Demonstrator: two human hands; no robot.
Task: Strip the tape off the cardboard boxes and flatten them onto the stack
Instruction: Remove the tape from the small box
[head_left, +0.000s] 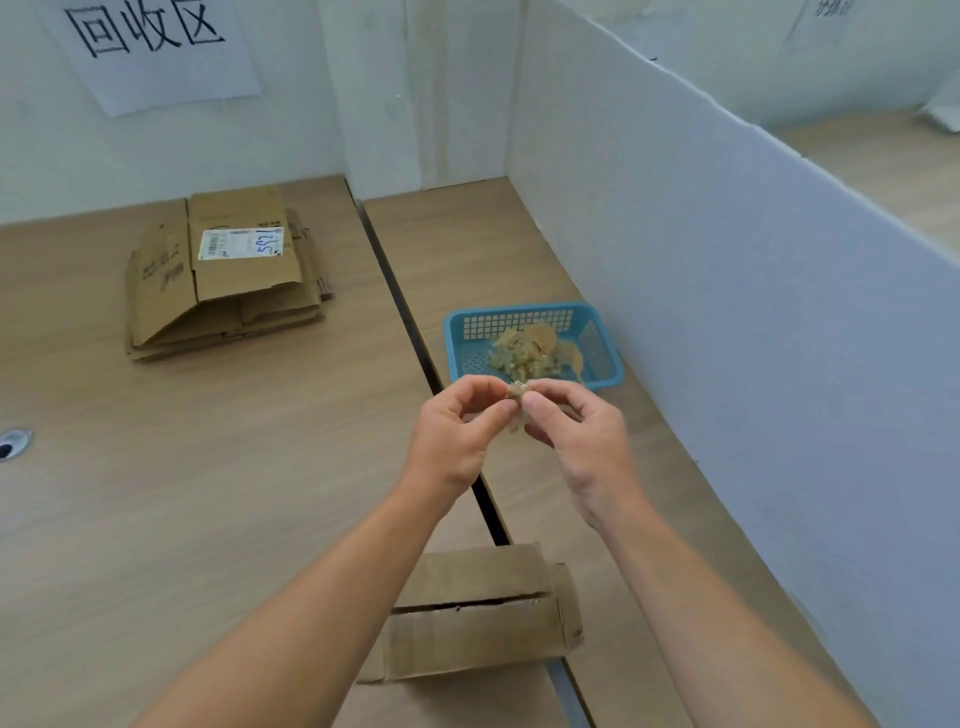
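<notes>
Crumpled tape wad (518, 388) pinched between left hand (457, 423) and right hand (582, 431) (above blue basket (602, 332)).

Two hands at centre frame, left hand (452, 434) and right hand (584, 441), pinch one wad of tape (517, 388). One blue basket (451, 345) centre right, one heap of tape scraps (524, 353) inside. One stack of flattened boxes (223, 291) upper left; one unflattened box (478, 618) bottom centre.

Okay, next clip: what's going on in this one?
A person pinches a tape wad between left hand and right hand, just short of a blue basket holding tape scraps. A box lies on the table under the forearms, not yet on the stack of flat boxes at far left.
</notes>
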